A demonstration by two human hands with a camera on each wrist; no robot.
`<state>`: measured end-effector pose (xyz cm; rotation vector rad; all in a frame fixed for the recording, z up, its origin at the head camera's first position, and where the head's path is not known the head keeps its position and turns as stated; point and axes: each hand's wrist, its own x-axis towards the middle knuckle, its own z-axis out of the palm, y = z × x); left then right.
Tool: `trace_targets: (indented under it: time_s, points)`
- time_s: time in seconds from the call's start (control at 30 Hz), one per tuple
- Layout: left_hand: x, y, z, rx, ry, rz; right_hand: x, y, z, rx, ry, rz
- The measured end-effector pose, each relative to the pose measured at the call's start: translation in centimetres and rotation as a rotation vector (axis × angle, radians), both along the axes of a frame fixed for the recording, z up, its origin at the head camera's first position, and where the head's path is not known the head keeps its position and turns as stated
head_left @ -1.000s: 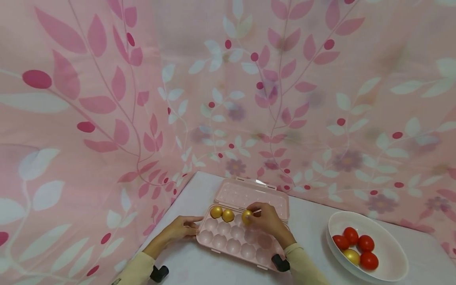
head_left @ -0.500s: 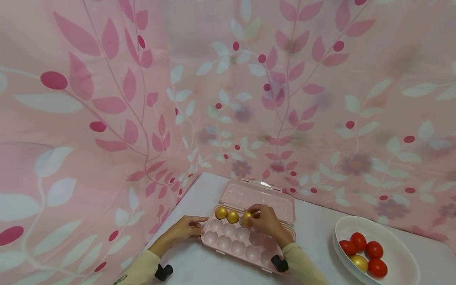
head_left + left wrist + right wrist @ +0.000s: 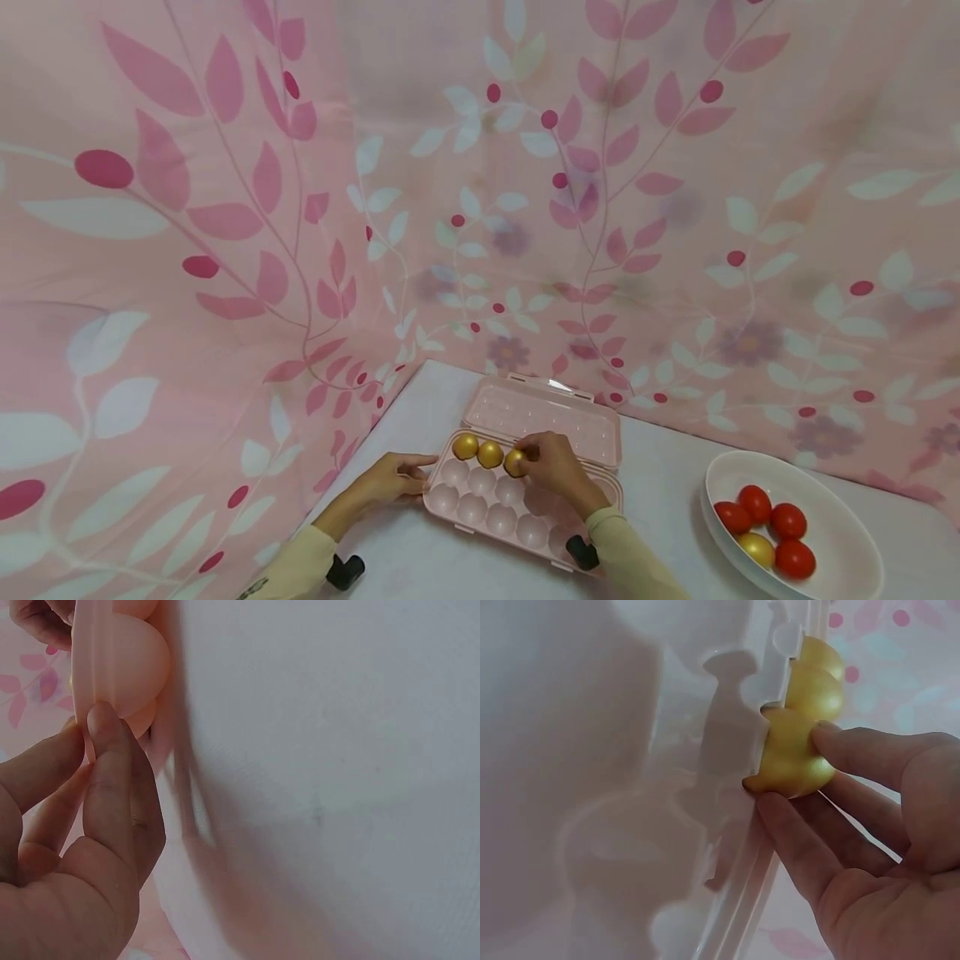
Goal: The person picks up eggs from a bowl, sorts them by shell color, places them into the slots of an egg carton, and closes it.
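Note:
A pink plastic egg carton [image 3: 501, 518] lies unfolded on the table, its lid [image 3: 540, 412] tipped back toward the wall. My left hand [image 3: 393, 479] pinches the carton's left rim between thumb and fingers, as the left wrist view shows. Two gold eggs, a corner egg [image 3: 465, 446] and its neighbour [image 3: 491, 454], sit in the back row. In the third cup beside them stands another gold egg [image 3: 791, 754], which my right hand [image 3: 557, 468] holds by thumb and fingertips. The right hand and forearm cover the carton's right-hand cups.
To the right is a white bowl [image 3: 832, 533] with several red eggs [image 3: 795, 559] and one gold egg [image 3: 756, 550]. Flower-patterned pink cloth [image 3: 637, 208] hangs behind and to the left of the white table [image 3: 420, 554].
My right hand has lowered the third gold egg into its cup and shifted slightly left. The left hand keeps its grip on the rim. The head view has turned a little left.

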<state>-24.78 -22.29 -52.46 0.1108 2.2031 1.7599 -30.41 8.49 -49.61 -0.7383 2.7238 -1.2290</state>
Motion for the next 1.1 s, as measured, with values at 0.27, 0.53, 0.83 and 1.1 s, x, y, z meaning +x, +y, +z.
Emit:
trace_targets:
  time_s: [0.27,0.53,0.83,1.1]
  points:
    - [-0.1,0.2,0.0,-0.006,-0.003,0.005,0.1,-0.2,-0.1,0.013,-0.011,-0.034]
    - [-0.2,0.3,-0.1,-0.011,0.008,0.009,0.5,0.3,-0.1,-0.003,0.011,-0.030]
    - [-0.3,0.1,-0.4,0.012,-0.001,-0.001,1.6,3.1,1.5,-0.015,0.032,-0.089]
    - [-0.3,0.0,-0.4,0.012,0.001,-0.002,1.9,7.5,3.7,0.006,0.111,-0.220]
